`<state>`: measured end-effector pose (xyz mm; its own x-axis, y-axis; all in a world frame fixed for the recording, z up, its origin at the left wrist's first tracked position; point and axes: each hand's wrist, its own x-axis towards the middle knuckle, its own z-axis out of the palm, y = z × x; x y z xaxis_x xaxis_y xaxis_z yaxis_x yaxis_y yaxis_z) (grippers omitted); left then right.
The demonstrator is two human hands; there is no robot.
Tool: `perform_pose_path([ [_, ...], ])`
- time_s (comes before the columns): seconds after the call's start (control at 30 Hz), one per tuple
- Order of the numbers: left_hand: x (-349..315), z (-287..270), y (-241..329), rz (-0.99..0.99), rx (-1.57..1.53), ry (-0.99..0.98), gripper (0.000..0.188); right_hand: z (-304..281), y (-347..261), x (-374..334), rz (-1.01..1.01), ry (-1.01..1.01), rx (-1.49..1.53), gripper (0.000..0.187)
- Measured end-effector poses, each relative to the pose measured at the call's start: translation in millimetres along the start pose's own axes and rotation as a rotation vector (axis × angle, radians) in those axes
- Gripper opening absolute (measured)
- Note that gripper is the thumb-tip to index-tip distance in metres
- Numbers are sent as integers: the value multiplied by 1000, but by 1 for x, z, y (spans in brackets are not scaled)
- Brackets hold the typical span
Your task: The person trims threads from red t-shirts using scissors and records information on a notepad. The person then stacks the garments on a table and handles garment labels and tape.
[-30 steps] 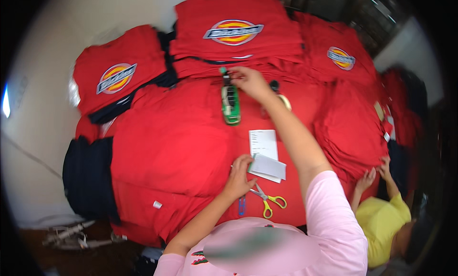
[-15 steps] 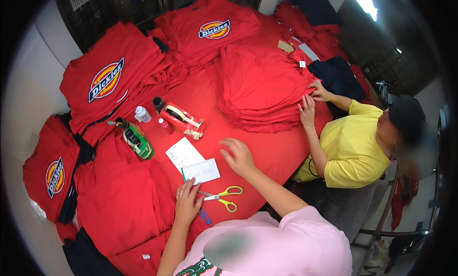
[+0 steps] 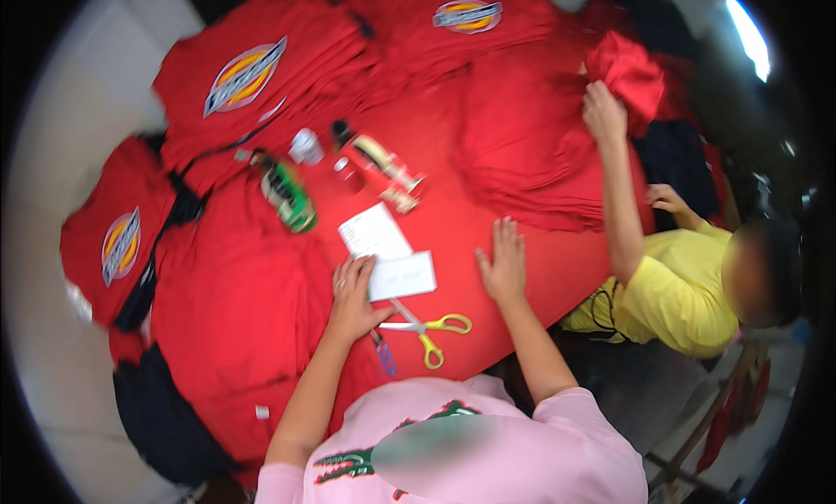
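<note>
My left hand (image 3: 353,302) rests with its fingers stretched out at the left edge of a small white notepad (image 3: 409,276) and a white written sheet (image 3: 374,230). Flat on the red tabletop (image 3: 453,243), to the right of the notepad, my right hand (image 3: 505,267) has its fingers spread and holds nothing. Scissors with yellow-green handles (image 3: 427,326) lie partly spread just below the notepad. Beside them, under my left hand's thumb side, is a small blue-handled tool (image 3: 384,354) whose kind is blurred.
Beyond the papers stand a green bottle (image 3: 289,199), a white bottle (image 3: 306,147), a small red bottle (image 3: 347,175) and a red tape dispenser (image 3: 383,166). Piles of red shirts (image 3: 235,295) surround them. At right, a co-worker in yellow (image 3: 679,286) holds up a red garment (image 3: 625,77).
My right hand has come down and nearer, from raised to flat on the table. The view has shifted. The co-worker's hand has moved from the pile's edge to lifting a red garment.
</note>
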<state>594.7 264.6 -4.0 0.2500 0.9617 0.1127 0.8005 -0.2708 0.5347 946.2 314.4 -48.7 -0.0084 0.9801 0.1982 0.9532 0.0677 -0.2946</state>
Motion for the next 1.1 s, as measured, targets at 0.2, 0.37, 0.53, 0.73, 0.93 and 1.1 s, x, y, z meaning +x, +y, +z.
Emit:
perform_pose_path([
  [0.2,-33,6,1,69,-15,33,95,3,-11,4,-54,67,53,78],
  [0.37,-42,8,0,42,-53,-3,82,9,-14,11,-56,144,73,75],
  [0.53,-39,11,6,102,83,-20,76,16,-1,13,-104,5,1,69],
  [0.73,-44,14,-2,104,96,-22,73,14,-13,20,-124,51,80,63],
  [0.93,-46,22,-6,109,86,-27,72,9,-7,10,-135,252,321,61],
  [1.1,-49,23,-7,100,75,-25,74,11,-22,3,-170,244,364,55],
])
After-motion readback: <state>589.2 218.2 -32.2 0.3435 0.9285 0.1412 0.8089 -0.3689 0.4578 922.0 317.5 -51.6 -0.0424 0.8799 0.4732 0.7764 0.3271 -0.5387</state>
